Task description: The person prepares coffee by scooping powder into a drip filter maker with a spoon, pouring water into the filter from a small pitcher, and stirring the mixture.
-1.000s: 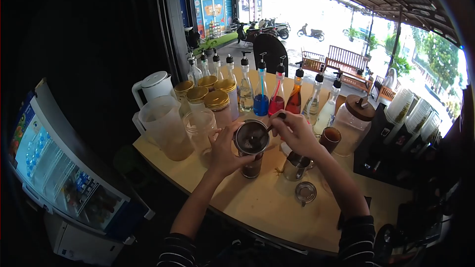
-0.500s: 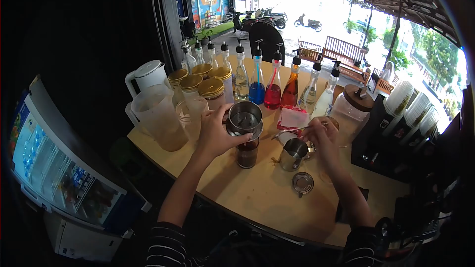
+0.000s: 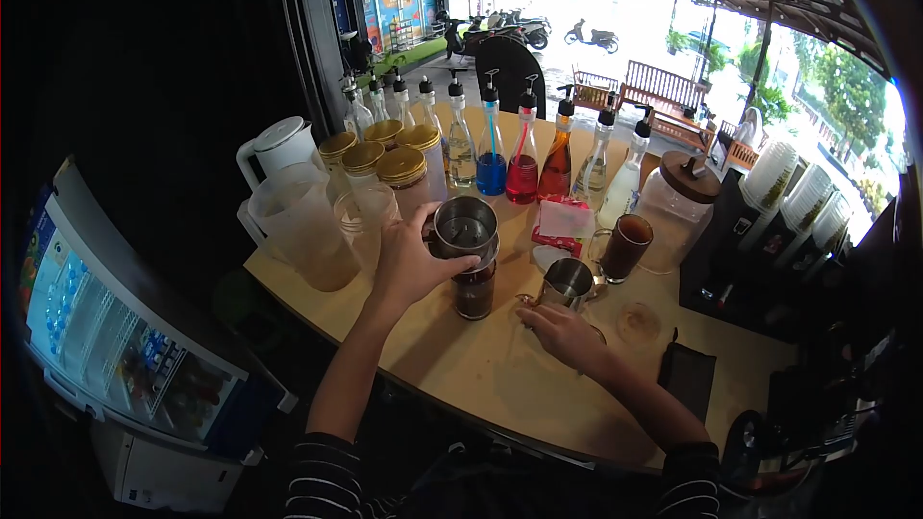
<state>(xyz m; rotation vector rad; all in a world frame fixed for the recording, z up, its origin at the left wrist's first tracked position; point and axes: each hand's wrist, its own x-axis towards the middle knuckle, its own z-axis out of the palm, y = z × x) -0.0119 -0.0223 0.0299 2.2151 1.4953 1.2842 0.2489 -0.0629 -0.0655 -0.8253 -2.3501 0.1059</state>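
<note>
My left hand [image 3: 409, 264] is closed around a metal coffee dripper [image 3: 465, 227], its open top facing me. The dripper is at the mouth of a glass [image 3: 474, 296] holding dark liquid; whether it rests on the rim I cannot tell. Beside a steel milk pitcher [image 3: 567, 281], low over the table, my right hand [image 3: 567, 336] has its fingers pinched together. What they hold, if anything, is too blurred to make out. A small round metal piece [image 3: 598, 334] lies mostly hidden beneath that hand.
A glass mug of brown drink [image 3: 627, 248] stands right of the pitcher, near a red packet [image 3: 560, 226]. Pump bottles [image 3: 491, 159] line the back. Gold-lidded jars [image 3: 401, 168] and a plastic jug [image 3: 303, 221] stand left; stacked cups [image 3: 806, 197] are at right.
My right hand has come down and left from above the pitcher, where it held a spoon, uncovering the mug. My left hand keeps its grip on the dripper. The view has shifted slightly.
</note>
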